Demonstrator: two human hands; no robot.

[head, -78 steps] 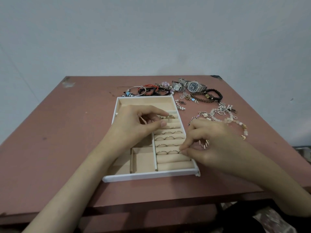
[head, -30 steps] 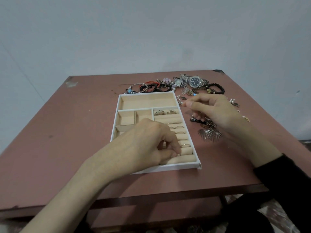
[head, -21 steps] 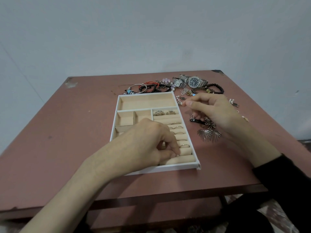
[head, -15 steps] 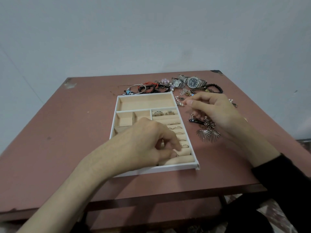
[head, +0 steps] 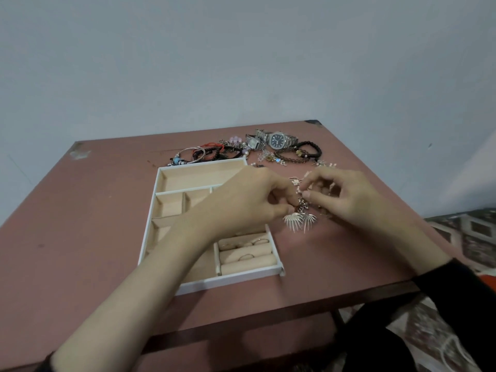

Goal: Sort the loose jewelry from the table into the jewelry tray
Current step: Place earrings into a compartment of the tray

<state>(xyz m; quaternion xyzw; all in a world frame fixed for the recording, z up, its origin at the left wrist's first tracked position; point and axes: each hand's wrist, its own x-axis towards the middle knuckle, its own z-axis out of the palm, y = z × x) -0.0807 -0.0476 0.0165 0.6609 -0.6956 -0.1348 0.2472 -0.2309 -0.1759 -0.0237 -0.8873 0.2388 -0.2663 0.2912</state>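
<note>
Fingertips of both hands meet just right of the jewelry tray, over the table. Left hand reaches across the tray's right wall, thumb and forefinger curled, pinching the top of the fan-shaped earrings. Right hand pinches the beaded tangle just far of them, its other fingers loosely curled. Whether the two pieces are hooked together is too small to tell.

Progress, judged: partway, with most pieces to go. Rings sit in the padded rolls at the tray's near right; the rolls farther back are hidden under the left hand. Wide far compartment and small left ones show only bare lining where visible. Left on the table: two watches, bracelets and dark beaded bands strung along the far side, plus small charms right of the tray.

Earrings: a pair, pale metallic, ribbed like open fans, side by side and touching, spiked edges pointing near. Light, snag-prone by the look.
</note>
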